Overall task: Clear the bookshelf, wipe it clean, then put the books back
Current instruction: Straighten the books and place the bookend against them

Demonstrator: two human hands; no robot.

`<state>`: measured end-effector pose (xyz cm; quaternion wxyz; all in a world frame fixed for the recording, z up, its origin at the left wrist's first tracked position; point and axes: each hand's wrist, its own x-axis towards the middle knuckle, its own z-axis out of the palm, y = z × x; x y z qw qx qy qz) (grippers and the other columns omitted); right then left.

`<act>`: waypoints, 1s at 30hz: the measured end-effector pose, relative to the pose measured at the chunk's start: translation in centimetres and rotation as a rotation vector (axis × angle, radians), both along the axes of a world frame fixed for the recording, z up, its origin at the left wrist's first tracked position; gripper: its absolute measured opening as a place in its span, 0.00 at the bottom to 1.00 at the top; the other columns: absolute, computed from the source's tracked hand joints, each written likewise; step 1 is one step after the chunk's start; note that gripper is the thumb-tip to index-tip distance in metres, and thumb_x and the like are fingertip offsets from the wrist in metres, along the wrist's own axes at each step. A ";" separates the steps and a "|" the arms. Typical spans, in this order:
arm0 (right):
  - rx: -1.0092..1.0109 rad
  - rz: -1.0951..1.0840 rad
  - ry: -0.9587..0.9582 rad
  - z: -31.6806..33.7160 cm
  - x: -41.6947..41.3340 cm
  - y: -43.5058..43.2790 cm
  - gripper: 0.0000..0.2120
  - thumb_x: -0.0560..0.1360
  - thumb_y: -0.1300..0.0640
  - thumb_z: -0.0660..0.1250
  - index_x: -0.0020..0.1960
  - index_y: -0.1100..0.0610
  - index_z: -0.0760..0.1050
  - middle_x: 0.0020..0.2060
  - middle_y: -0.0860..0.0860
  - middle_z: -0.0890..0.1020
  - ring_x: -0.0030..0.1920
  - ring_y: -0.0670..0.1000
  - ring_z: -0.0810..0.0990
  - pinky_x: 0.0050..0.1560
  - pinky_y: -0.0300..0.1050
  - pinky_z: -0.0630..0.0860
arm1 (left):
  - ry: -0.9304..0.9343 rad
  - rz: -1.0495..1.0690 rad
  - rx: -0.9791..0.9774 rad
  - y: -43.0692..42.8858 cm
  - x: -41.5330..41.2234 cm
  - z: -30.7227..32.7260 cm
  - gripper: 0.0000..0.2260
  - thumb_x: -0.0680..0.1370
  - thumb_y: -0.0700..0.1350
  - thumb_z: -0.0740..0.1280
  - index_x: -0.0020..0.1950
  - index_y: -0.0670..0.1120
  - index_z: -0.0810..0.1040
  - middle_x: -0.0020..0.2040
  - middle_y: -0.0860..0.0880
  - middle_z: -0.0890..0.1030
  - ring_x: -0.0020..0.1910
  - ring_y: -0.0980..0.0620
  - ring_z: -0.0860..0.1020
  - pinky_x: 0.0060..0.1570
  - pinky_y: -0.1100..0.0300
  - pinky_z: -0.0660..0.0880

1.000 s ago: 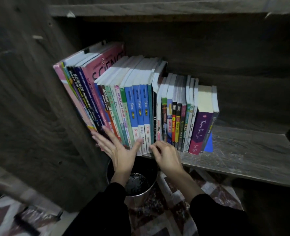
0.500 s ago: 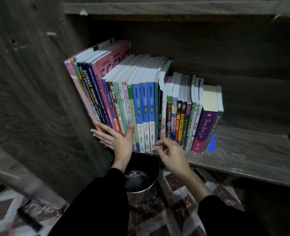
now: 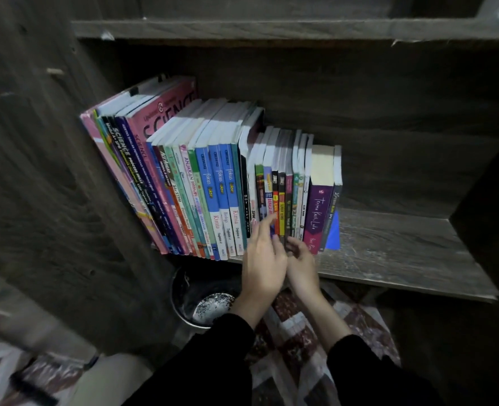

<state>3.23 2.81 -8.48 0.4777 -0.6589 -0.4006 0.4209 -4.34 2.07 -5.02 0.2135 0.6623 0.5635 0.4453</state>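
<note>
Where the books [image 3: 213, 186] meet the front edge of the shelf [image 3: 403, 253], two hands lie side by side, touching or nearly so. All the books stand spine-out on the left half of the shelf board. The row leans leftward against the side panel [image 3: 52, 200].

From left to right, the row comprises:
- tall volumes, among them a pink SCIENCE book [image 3: 166, 118];
- three blue books [image 3: 220, 183] with white lower spines;
- a set of thin books [image 3: 283, 186], shorter than the rest;
- a thick purple book [image 3: 318, 206] and one dark book at the right end.

A blue sheet [image 3: 333, 232] shows just behind the foot of that last book. The right half of the board is bare wood.

The left hand [image 3: 264, 259] is spread, back toward the camera. Its fingers [image 3: 267, 222] are extended upward and laid against the lower spines of the thin books, with nothing gripped. Motion blur softens their outline.

The right hand [image 3: 302, 266] is just to the right of it. Its fingers are curled inward at the base of the thin books, close to the purple book. Whether they pinch a spine or merely touch it cannot be told from the blur.

Both arms wear black sleeves [image 3: 213, 361]. Below the shelf a dark round bin [image 3: 183, 288] stands on a patterned rug [image 3: 359, 326], beneath the left forearm.
</note>
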 end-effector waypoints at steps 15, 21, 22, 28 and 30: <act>0.210 -0.046 -0.135 -2.8 1.8 0.9 0.48 0.77 0.54 0.68 0.73 0.43 0.29 0.78 0.53 0.46 0.77 0.53 0.47 0.75 0.60 0.52 | 0.125 -0.194 -0.065 1.7 1.6 -2.6 0.34 0.83 0.49 0.56 0.72 0.57 0.29 0.73 0.53 0.25 0.72 0.57 0.27 0.71 0.58 0.32; 0.214 -0.033 -0.078 -3.0 2.1 1.0 0.44 0.75 0.50 0.68 0.71 0.36 0.35 0.78 0.50 0.50 0.77 0.54 0.52 0.73 0.62 0.56 | 0.079 -0.211 -0.118 2.0 2.1 -2.6 0.38 0.82 0.49 0.59 0.71 0.57 0.27 0.72 0.53 0.23 0.71 0.55 0.25 0.70 0.54 0.33; 0.208 -0.007 -0.047 -2.8 2.2 0.8 0.45 0.73 0.48 0.68 0.71 0.34 0.35 0.78 0.50 0.50 0.77 0.54 0.53 0.73 0.61 0.56 | 0.089 -0.212 -0.127 2.0 2.1 -2.4 0.39 0.82 0.49 0.60 0.72 0.57 0.27 0.72 0.52 0.24 0.71 0.54 0.26 0.70 0.54 0.33; 0.218 -0.147 0.096 0.0 5.8 0.6 0.19 0.76 0.61 0.64 0.64 0.47 0.66 0.63 0.52 0.74 0.63 0.54 0.74 0.66 0.58 0.69 | 0.123 -0.049 0.225 1.2 2.2 0.1 0.32 0.79 0.48 0.64 0.79 0.51 0.51 0.78 0.48 0.51 0.76 0.46 0.52 0.72 0.41 0.56; 0.260 -0.234 0.099 2.8 7.4 2.1 0.15 0.80 0.59 0.59 0.65 0.47 0.66 0.67 0.51 0.70 0.66 0.54 0.70 0.68 0.56 0.66 | 0.298 0.033 0.476 2.5 2.2 1.6 0.29 0.77 0.48 0.67 0.75 0.47 0.60 0.73 0.45 0.59 0.71 0.45 0.59 0.70 0.43 0.62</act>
